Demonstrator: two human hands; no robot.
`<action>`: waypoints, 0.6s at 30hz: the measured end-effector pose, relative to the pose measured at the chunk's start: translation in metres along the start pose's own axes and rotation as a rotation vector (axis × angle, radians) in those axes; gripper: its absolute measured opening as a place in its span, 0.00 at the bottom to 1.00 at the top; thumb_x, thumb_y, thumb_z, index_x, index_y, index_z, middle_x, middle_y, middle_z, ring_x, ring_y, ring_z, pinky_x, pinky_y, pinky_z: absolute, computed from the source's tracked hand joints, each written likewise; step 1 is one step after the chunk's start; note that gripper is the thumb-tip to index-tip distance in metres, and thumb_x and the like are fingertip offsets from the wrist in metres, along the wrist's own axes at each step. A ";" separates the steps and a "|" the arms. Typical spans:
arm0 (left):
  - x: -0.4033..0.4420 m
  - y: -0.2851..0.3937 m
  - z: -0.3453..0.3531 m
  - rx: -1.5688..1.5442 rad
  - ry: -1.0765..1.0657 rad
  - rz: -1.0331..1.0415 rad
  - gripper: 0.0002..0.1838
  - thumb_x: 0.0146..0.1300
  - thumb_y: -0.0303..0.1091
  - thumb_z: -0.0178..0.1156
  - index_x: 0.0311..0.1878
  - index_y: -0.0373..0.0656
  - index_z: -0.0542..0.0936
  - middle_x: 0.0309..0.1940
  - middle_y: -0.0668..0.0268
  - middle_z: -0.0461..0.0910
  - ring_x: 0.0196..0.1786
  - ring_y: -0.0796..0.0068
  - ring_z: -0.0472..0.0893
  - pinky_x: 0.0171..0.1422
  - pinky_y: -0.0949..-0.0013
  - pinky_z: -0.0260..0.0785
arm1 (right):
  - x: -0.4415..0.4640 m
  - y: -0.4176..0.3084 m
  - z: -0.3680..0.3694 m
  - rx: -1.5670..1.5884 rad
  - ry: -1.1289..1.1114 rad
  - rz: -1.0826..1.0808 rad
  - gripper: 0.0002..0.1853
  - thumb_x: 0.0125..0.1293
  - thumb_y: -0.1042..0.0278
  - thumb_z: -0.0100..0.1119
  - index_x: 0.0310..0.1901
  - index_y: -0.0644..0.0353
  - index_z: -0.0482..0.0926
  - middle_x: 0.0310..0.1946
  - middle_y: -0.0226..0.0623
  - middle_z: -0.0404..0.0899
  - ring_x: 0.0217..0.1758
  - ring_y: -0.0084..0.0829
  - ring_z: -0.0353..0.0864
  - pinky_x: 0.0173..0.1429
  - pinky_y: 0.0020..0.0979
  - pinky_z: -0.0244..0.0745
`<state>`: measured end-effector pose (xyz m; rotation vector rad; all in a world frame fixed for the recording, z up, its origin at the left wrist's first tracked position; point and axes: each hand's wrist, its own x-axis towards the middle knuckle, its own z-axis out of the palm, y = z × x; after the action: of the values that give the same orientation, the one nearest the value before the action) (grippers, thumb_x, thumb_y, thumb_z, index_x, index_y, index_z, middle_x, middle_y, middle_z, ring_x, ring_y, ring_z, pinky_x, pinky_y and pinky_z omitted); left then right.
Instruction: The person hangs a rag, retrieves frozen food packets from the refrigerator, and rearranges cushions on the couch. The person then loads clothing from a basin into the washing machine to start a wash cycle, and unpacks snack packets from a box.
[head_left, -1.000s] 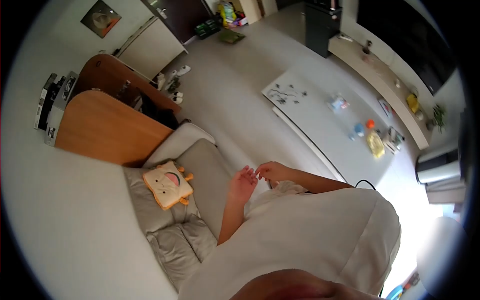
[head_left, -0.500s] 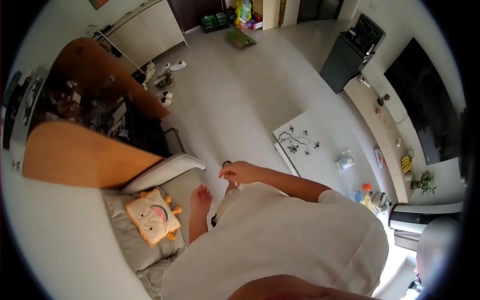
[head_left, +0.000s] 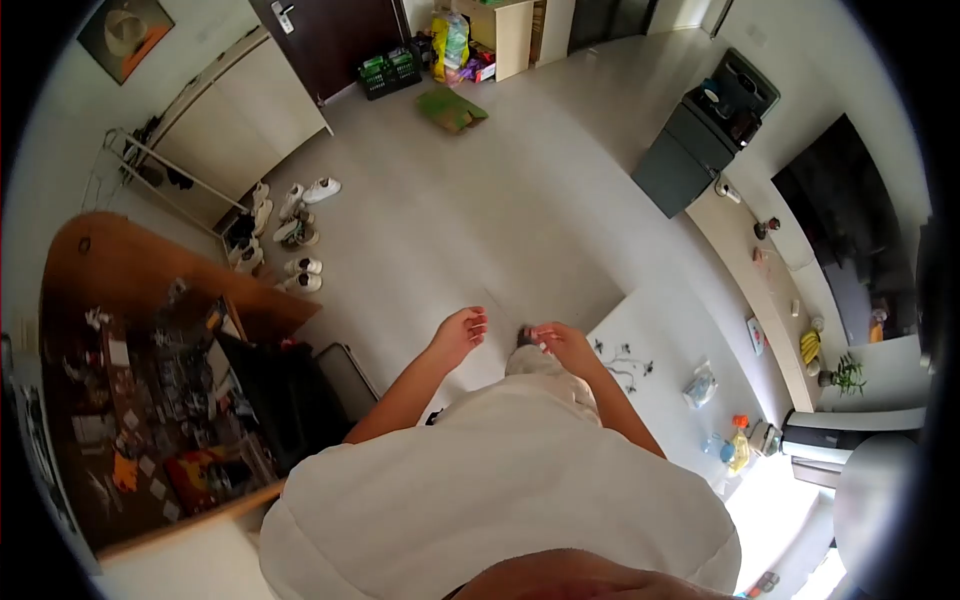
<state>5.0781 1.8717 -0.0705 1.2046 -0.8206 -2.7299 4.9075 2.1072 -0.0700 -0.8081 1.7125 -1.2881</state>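
Observation:
My left hand [head_left: 460, 335] hangs in front of my body over the floor, its fingers loosely bent and apart, holding nothing. To its right is my right hand [head_left: 565, 347], also with bent fingers and nothing visible in them. It is nearest the corner of a white table [head_left: 660, 345] with a dark flower pattern. Below the hands, the front of my light shirt [head_left: 500, 490] fills the view, and one foot [head_left: 525, 337] shows between them.
On the left, a wooden desk [head_left: 180, 270] full of small items stands beside a black chair [head_left: 290, 390]. Several shoes [head_left: 303, 267] line the floor near a cabinet [head_left: 240, 110]. Green cardboard [head_left: 450, 110] lies near the door [head_left: 330, 40]. A dark water dispenser [head_left: 685, 155] stands at right.
The view has swung left and my body has moved forward off the sofa side. The sofa and cushion have left the view. Both hands have moved right, staying empty.

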 end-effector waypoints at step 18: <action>0.205 0.304 -0.044 -0.358 0.335 0.340 0.15 0.67 0.40 0.64 0.53 0.46 0.81 0.44 0.67 0.83 0.46 0.71 0.80 0.52 0.66 0.74 | 0.581 -0.148 -0.027 -0.079 -0.628 -0.124 0.14 0.80 0.67 0.51 0.58 0.61 0.82 0.46 0.35 0.86 0.45 0.25 0.83 0.52 0.30 0.80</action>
<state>4.9164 1.5406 -0.0852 1.2559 -0.4266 -2.2001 4.6230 1.5788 -0.0591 -1.2277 1.2239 -0.9097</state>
